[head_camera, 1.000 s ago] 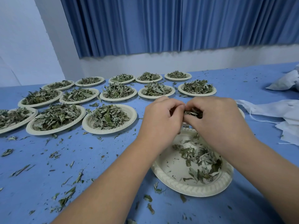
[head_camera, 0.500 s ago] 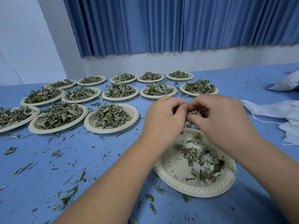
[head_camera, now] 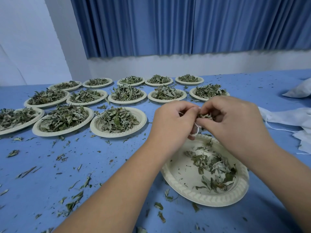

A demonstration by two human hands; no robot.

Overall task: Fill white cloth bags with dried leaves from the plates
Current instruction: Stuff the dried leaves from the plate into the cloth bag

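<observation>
— Dried leaves (head_camera: 204, 116): you have a small clump pinched in your right grip (head_camera: 234, 121), fingers curled round it, just above the far rim of the near plate (head_camera: 185, 194). A thin remainder (head_camera: 213, 167) lies on that plate's right half.

— Your left grip (head_camera: 173, 125) is closed narrow on the cloth bag (head_camera: 196, 130). Only a scrap of white fabric and a cord loop show between your hands. The rest is hidden, so I can't tell how full it is.

— Handling, my read: the leaves weigh next to nothing and are brittle and springy. Squeeze hard and you'll crumble them; go slack and they'll shed. Take small clumps with your fingertips only.

— The bag looks soft and limp and likely won't keep its own mouth open. Hold it at the hem by the cord and keep the opening spread while you feed it.

— Surface: the blue tabletop (head_camera: 42, 190) is flat, with leaf scraps (head_camera: 74, 202) littering the near left. Keep your work over the plate so spills land there.

— Full plates (head_camera: 117, 135) stand in rows on the far left, well apart from your hands. Spare bags (head_camera: 286, 116) are heaped at the right edge, with a plumper white bag (head_camera: 299, 90) beyond them. Behind the tabletop are a blue curtain (head_camera: 168, 26) and a white wall (head_camera: 33, 39).
</observation>
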